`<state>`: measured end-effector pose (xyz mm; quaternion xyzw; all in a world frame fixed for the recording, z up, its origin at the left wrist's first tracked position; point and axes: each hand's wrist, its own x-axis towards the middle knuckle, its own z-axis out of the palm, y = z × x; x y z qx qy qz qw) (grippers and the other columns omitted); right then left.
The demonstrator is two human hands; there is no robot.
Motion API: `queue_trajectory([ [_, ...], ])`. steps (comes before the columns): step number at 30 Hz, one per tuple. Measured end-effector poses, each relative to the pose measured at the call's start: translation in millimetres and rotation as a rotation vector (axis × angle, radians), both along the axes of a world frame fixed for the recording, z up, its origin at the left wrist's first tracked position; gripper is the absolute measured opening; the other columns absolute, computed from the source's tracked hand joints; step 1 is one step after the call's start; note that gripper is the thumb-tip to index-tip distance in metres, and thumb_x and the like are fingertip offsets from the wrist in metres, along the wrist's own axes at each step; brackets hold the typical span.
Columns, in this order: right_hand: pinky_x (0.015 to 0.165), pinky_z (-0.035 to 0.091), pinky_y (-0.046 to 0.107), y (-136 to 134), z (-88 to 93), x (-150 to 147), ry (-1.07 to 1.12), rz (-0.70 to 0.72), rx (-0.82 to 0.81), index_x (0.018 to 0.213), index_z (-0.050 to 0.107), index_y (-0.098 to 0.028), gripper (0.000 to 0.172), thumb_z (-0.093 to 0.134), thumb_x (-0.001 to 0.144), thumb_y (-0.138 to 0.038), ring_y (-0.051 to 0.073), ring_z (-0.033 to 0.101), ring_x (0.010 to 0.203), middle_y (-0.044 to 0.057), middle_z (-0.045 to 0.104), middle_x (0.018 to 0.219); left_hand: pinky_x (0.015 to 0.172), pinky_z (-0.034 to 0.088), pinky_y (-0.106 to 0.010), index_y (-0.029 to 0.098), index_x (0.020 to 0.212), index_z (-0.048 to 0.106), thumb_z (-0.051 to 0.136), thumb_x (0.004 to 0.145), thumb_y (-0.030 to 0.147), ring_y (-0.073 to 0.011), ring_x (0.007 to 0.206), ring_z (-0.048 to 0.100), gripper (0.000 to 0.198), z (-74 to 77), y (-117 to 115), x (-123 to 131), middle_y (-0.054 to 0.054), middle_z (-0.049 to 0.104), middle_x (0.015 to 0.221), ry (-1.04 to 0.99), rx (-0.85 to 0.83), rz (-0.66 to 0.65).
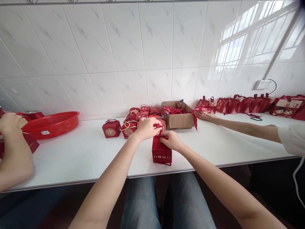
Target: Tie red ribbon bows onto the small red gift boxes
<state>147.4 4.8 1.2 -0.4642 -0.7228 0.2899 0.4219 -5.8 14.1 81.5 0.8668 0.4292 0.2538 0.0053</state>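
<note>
A small red gift box (162, 154) with gold characters stands near the table's front edge, a dark red cord hanging at its front. Above it, my left hand (148, 128) pinches a red ribbon (160, 130) between thumb and fingers. My right hand (172, 140) is closed on the same ribbon lower down, close to the box top. Behind my hands sit several more red gift boxes (144, 112), partly hidden by my left hand. One with a rope cord (128, 130) and another with a round gold emblem (111, 128) stand to the left.
A cardboard box (180, 121) holding red ribbons stands behind my right hand. On the left are a red plastic basin (57, 124) and a co-worker's arm (16, 149). Another co-worker's hand (206, 116) touches red bags (222, 105) lined along the tiled wall.
</note>
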Motion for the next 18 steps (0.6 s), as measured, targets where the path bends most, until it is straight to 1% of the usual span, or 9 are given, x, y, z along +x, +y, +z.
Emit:
queue_trajectory([
  [4,0.053,0.028,0.025,-3,-2.8,-1,-0.017,0.016,0.053,0.053,0.052,-0.018,0.022,0.056,0.073,-0.027,0.012,0.041,0.053,-0.003,0.051,0.052,0.094,0.032,-0.044,0.023,0.082,0.068,0.06,0.076,0.028,-0.0231,0.093,0.06,0.011,-16.5,18,15,-0.003,0.068,0.094,-0.051,0.056,0.046],
  [7,0.053,0.03,0.025,-3,-5.7,-2,0.008,-0.01,0.046,0.055,0.054,-0.017,0.03,0.051,0.079,-0.035,0.012,0.043,0.053,-0.001,0.054,0.053,0.091,0.036,-0.043,0.021,0.092,0.063,0.065,0.073,0.028,-0.0264,0.102,0.055,0.021,-35.7,19,9,-0.006,0.064,0.102,-0.363,0.269,0.286],
  [8,0.054,0.031,0.025,-3,-6.4,-3,0.016,-0.01,0.04,0.056,0.056,-0.017,0.031,0.051,0.08,-0.036,0.012,0.045,0.054,0.0,0.056,0.055,0.088,0.038,-0.041,0.019,0.09,0.061,0.064,0.074,0.029,-0.0255,0.099,0.055,0.019,-42.4,17,4,-0.006,0.064,0.098,-0.498,0.31,0.368],
  [9,0.055,0.032,0.025,-2,-7.0,-3,0.022,-0.009,0.035,0.057,0.057,-0.017,0.031,0.051,0.08,-0.037,0.013,0.047,0.055,0.0,0.057,0.056,0.084,0.041,-0.038,0.018,0.085,0.06,0.063,0.075,0.031,-0.0239,0.092,0.057,0.016,-49.0,14,-1,-0.006,0.063,0.091,-0.598,0.284,0.396],
  [11,0.056,0.033,0.025,-2,-8.1,-4,0.035,-0.004,0.031,0.057,0.057,-0.016,0.031,0.052,0.079,-0.037,0.013,0.048,0.056,0.0,0.058,0.057,0.078,0.044,-0.033,0.018,0.077,0.059,0.061,0.078,0.037,-0.0203,0.082,0.059,0.019,-61.4,8,-11,-0.004,0.063,0.08,-0.662,0.04,0.252],
  [13,0.056,0.034,0.025,-2,-9.3,-4,0.05,0.0,0.028,0.056,0.055,-0.017,0.031,0.052,0.079,-0.037,0.013,0.049,0.056,0.0,0.057,0.056,0.08,0.045,-0.032,0.018,0.077,0.062,0.063,0.076,0.04,-0.0196,0.084,0.061,0.022,-72.2,4,-17,-0.003,0.066,0.082,-0.633,-0.208,0.042],
  [14,0.056,0.034,0.025,-2,-10.1,-4,0.058,-0.001,0.026,0.055,0.054,-0.017,0.03,0.052,0.078,-0.036,0.014,0.05,0.057,-0.001,0.057,0.056,0.083,0.044,-0.032,0.018,0.079,0.064,0.066,0.074,0.04,-0.0201,0.087,0.061,0.023,-76.9,3,-19,-0.004,0.067,0.086,-0.62,-0.275,-0.025],
  [16,0.057,0.037,0.025,-2,-11.9,-4,0.075,-0.011,0.026,0.06,0.054,-0.017,0.025,0.052,0.078,-0.035,0.015,0.054,0.06,0.0,0.059,0.059,0.087,0.043,-0.033,0.017,0.081,0.065,0.069,0.072,0.037,-0.0209,0.091,0.061,0.022,-84.4,4,-20,-0.005,0.068,0.091,-0.629,-0.301,-0.067],
  [18,0.058,0.04,0.025,-3,-13.9,-5,0.135,-0.028,0.013,0.073,0.053,-0.019,0.018,0.054,0.078,-0.036,0.016,0.059,0.064,0.0,0.064,0.065,0.086,0.044,-0.034,0.017,0.078,0.064,0.067,0.073,0.036,-0.0203,0.09,0.061,0.02,-89.5,6,-20,-0.006,0.067,0.089,-0.664,-0.287,-0.069],
])
